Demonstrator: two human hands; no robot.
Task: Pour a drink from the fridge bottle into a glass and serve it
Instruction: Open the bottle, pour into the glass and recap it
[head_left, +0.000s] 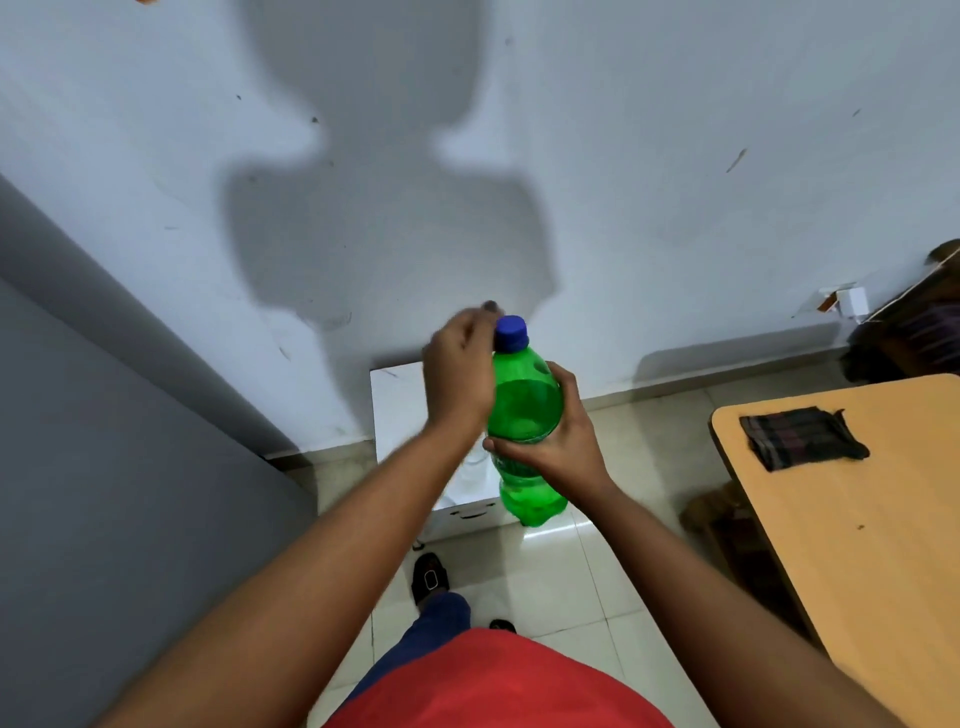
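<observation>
Bottle (525, 415) stood upright in mid-air at the centre of the view, green, with a blue cap (511, 332) at its 12 o'clock end and its lobed base at 6 o'clock, so its long axis ran nearly straight up and down. It hung over a white box (400, 410) and the tiled floor (613, 566), not resting on anything.

Right hand (558, 436) was wrapped round the bottle's waist from 3 o'clock, thumb showing across the front at about 8 o'clock and fingers curled out of sight behind; it was closed firmly and bore the whole weight. Left hand (460, 374) sat at 10 o'clock of the bottle, its fingers curled loosely toward the neck just beside the cap. The hand was blurred, and whether the fingers actually pinched the cap could not be told.

Cap lay directly above the right hand's hold, along the same axis, and the left hand was plainly the nearer to it. Unscrewing looked like the step in hand, the right holding the body steady against the twist.

No glass was in view. A table (852, 519) with a dark cloth (802, 436) on it lay at 3 o'clock, well apart from the bottle.
</observation>
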